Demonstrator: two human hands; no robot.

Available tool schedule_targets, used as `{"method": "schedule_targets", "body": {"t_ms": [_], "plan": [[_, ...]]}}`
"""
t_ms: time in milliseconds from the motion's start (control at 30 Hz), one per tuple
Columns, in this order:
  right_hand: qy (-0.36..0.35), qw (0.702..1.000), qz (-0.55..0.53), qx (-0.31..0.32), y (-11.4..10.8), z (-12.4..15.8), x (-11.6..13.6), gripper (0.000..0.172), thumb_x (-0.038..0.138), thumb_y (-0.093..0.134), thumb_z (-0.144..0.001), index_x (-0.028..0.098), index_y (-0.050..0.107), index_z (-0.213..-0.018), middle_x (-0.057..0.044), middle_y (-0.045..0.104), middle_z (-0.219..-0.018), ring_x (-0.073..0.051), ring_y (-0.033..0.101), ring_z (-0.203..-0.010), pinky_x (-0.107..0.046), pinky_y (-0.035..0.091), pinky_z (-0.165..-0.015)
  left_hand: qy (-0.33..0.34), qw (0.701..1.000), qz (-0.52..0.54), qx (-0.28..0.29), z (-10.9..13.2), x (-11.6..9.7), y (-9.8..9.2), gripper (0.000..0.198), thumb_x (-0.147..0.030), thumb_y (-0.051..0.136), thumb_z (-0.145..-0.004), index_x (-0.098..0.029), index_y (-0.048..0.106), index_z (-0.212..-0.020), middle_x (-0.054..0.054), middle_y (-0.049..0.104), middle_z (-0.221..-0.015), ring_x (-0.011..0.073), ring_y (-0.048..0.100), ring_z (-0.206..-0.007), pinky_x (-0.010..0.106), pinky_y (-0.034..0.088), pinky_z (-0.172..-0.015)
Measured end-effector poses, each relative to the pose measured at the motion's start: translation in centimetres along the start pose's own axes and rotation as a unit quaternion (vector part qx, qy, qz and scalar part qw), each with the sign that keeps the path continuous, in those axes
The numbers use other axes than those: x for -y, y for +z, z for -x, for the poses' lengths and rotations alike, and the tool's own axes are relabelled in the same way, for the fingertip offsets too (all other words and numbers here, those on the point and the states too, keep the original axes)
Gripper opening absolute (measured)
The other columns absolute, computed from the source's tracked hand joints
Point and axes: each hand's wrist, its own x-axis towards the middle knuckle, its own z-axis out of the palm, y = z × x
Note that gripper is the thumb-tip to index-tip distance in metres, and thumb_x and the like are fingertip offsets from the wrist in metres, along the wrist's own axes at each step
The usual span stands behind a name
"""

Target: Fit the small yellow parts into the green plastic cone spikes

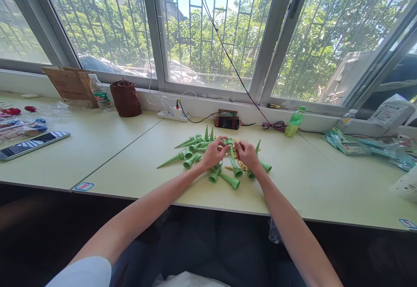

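Note:
Several green plastic spikes [171,160], cone-shaped with wide ribbed collars, lie spread over the table around both hands. My left hand [215,153] is closed, its thumb and forefinger at the ribbed collar of one green spike [230,141]. My right hand [246,154] is just to the right of that collar, with fingers pinched together; what they hold, if anything, is hidden. Small yellow plastic pieces [241,165] lie in a loose pile beneath and between the hands. Another green spike [233,181] rests nearer the table's front edge.
Behind the spikes are a dark device [227,120] with cables and a white power strip [174,115]. A brown drawstring bag [125,98] stands at the back left, a green bottle [295,122] at the back right. A phone [34,145] lies far left. Packaged items [350,142] lie right.

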Motion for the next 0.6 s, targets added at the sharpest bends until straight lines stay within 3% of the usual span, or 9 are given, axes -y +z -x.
{"method": "schedule_targets", "body": {"t_ms": [600], "plan": [[-0.009,1.0,-0.007,-0.015,0.38,-0.38,-0.85,0.05,0.062,0.035,-0.091,0.023,0.037,-0.06,0.001,0.041,-0.046,-0.014,0.042,-0.045,-0.027,0.03,-0.044,0.072,0.995,-0.071,-0.005,-0.12,-0.15,0.08,0.034,-0.042,0.056,-0.088,-0.017,0.057,-0.111,0.004,0.065,-0.093,0.0046,0.046,-0.048,0.019,0.042,-0.049]]}}
